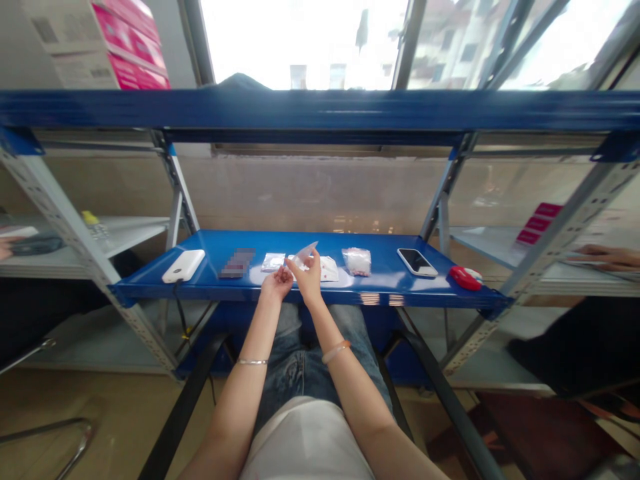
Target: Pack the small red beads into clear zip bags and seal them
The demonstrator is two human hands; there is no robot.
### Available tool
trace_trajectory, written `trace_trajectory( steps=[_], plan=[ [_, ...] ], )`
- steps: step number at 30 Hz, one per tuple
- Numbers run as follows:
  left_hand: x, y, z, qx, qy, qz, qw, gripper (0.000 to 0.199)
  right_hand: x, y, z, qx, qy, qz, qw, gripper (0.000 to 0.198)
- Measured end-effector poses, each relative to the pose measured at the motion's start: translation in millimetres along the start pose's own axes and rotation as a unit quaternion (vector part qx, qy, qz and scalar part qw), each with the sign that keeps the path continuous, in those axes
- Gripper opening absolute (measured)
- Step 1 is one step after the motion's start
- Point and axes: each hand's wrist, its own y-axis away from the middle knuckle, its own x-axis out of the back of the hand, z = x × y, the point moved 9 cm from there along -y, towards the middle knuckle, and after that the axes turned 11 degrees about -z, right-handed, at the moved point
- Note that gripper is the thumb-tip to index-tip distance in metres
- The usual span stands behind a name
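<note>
My right hand [309, 275] pinches a small clear plastic bag [306, 251] between thumb and fingers, raised just above the blue table [300, 240]. Close beside it, my left hand [277, 284] is turned partly upward with its fingers curled at the bag's lower left end; what they hold is too small to make out. Under the hands lies a white sheet [330, 269] dotted with several small reddish bits. To its left rests a flat clear packet [273, 262]. A fuller clear bag [357, 261] with small reddish contents lies to the right.
A white power bank [184, 266] with a cable and a blurred-out dark item [237, 263] lie left. At right are a phone [417, 262] and a red-and-white object [465, 277]. A blue shelf beam [320, 110] crosses above. Other people's hands [607, 256] show at both sides.
</note>
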Motion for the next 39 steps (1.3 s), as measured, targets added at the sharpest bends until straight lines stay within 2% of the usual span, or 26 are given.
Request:
trace_trajectory(
  steps=[4, 7, 10, 16, 21, 26, 29, 35, 39],
  plan=[
    [-8, -22, 21, -0.098, -0.144, 0.052, 0.983, 0.035, 34, -9, 0, 0.004, -0.057, 0.073, 0.996, 0.083],
    [-24, -37, 35, -0.188, -0.266, 0.071, 0.943, 0.042, 62, -14, 5, 0.002, -0.099, 0.128, 0.987, 0.088],
    [-37, -48, 36, -0.240, -0.380, 0.058, 0.891, 0.046, 86, -17, 11, -0.001, -0.125, 0.174, 0.977, 0.091],
    [-41, -60, 26, -0.258, -0.538, 0.031, 0.802, 0.048, 109, -18, 16, -0.005, -0.128, 0.213, 0.969, 0.089],
    [-43, -68, 19, -0.245, -0.602, 0.012, 0.760, 0.043, 112, -17, 21, -0.022, -0.136, 0.233, 0.963, 0.089],
    [-38, -75, 17, -0.229, -0.613, 0.027, 0.756, 0.038, 109, -15, 25, -0.044, -0.141, 0.238, 0.960, 0.089],
    [-32, -79, 16, -0.214, -0.594, 0.042, 0.774, 0.041, 106, -15, 28, -0.054, -0.152, 0.235, 0.959, 0.088],
    [-26, -81, 14, -0.182, -0.546, 0.055, 0.816, 0.060, 104, -15, 33, -0.062, -0.160, 0.238, 0.956, 0.088],
    [-22, -82, 16, -0.188, -0.522, 0.056, 0.830, 0.067, 108, -17, 41, -0.083, -0.184, 0.259, 0.945, 0.071]
  ],
)
